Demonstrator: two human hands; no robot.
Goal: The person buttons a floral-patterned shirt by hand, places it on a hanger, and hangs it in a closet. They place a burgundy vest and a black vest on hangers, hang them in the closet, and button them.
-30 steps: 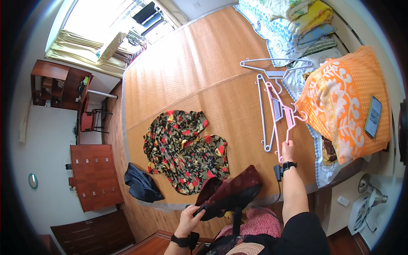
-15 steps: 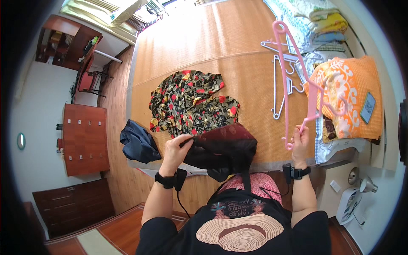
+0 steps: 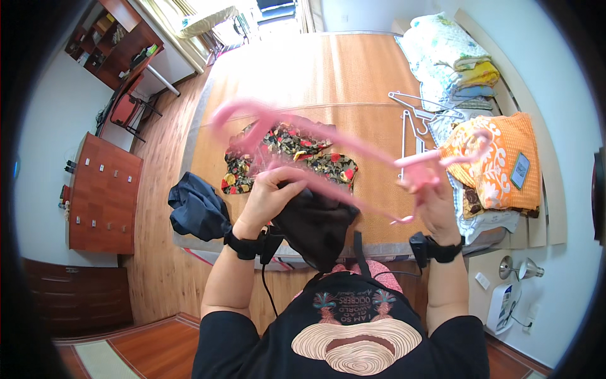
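Right hand (image 3: 435, 205), fingers closed: pink hanger (image 3: 352, 144) is held. Left hand (image 3: 271, 197), pinched: dark garment (image 3: 315, 228) is gripped; floral garment (image 3: 339, 169) beyond.

On my remote screen I log: hanger (image 3: 341, 140), smooth plastic; dark garment (image 3: 315, 226), thin cloth; floral top (image 3: 341, 169), matt cloth; mat (image 3: 366, 69), woven, glossy; orange cover (image 3: 495, 151), rough cloth; floor (image 3: 161, 151), smooth wood; lamp (image 3: 530, 269), shiny metal.

Pale walls (image 3: 53, 145), wood-plank floor (image 3: 158, 158), reddish-brown cabinet (image 3: 104, 196), beige curtain (image 3: 175, 35)
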